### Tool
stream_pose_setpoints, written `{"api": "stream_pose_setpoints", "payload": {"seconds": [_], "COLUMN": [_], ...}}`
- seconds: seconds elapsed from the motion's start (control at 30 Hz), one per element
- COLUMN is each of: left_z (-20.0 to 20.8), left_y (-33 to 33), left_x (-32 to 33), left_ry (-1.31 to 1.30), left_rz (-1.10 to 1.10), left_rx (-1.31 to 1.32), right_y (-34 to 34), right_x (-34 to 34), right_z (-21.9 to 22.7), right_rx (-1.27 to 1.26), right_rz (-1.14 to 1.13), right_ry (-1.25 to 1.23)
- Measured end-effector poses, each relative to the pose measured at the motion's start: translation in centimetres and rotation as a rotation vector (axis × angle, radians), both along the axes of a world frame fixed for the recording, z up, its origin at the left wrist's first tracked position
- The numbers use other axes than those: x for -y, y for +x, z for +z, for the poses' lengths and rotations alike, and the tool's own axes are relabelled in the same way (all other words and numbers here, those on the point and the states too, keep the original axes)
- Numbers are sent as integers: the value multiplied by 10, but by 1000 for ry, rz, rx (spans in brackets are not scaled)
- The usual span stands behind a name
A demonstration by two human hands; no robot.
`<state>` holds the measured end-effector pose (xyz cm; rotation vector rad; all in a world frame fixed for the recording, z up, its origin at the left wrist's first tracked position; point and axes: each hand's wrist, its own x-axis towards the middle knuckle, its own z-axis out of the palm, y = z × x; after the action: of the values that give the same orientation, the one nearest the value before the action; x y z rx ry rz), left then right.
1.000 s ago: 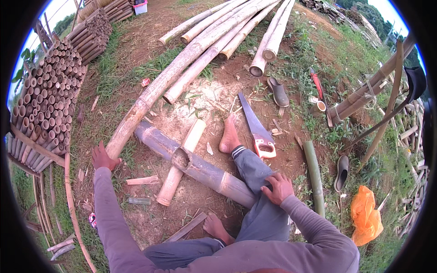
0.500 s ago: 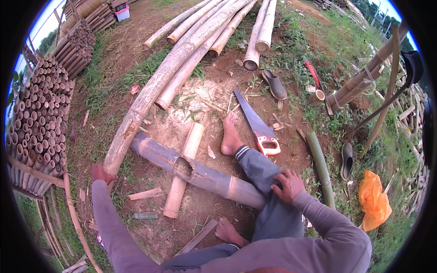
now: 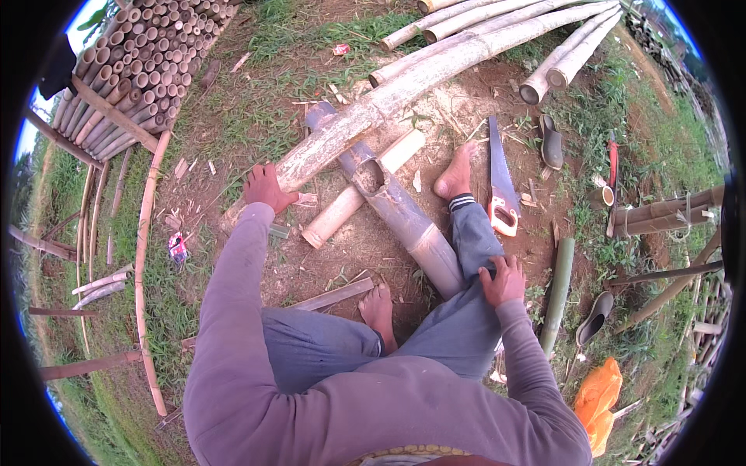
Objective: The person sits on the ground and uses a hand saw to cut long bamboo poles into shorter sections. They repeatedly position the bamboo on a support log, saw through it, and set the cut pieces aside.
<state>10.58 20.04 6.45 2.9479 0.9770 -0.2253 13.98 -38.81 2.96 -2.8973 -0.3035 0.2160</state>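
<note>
My left hand (image 3: 266,189) is closed over the near end of a long, pale, weathered bamboo pole (image 3: 388,101). The pole slants away to the upper right and lies across the far end of a thick dark bamboo piece (image 3: 420,233). That piece has a notch cut in its top and rests on a shorter pale bamboo length (image 3: 334,217). Its near end is by my right leg. My right hand (image 3: 503,279) rests on my right knee, its fingers loosely bent and apart, holding nothing. Beyond my right foot, a handsaw (image 3: 503,179) with an orange-and-white handle lies on the ground.
Several pale bamboo poles (image 3: 579,58) lie at the far right. A green bamboo piece (image 3: 557,299), shoes (image 3: 551,144) and an orange bag (image 3: 597,400) lie to my right. Stacked bamboo (image 3: 148,58) stands far left, near a bamboo rail (image 3: 146,272). A wood strip (image 3: 334,293) is by my left foot.
My view has swung left. The pole under my left hand has shifted right and now crosses over the dark bamboo's far end. My right hand stays on my knee.
</note>
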Motion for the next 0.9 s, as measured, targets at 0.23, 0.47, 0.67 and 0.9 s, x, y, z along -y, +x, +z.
{"api": "stream_pose_setpoints", "payload": {"seconds": [0.23, 0.47, 0.67, 0.9], "left_z": [6, 50, 59, 12], "left_y": [-58, -108, -62, 77], "left_x": [-6, 62, 72, 76], "left_ry": [-29, -33, 358, 535], "left_rz": [-196, -618, -730, -777], "left_rx": [-34, -291, -245, -182], "right_y": [-4, -2, 1, 2], "right_x": [4, 15, 12, 23], "right_z": [-8, -7, -3, -19], "right_rx": [47, 59, 49, 54], "right_rz": [67, 149, 166, 91], "right_ry": [37, 81, 80, 110]}}
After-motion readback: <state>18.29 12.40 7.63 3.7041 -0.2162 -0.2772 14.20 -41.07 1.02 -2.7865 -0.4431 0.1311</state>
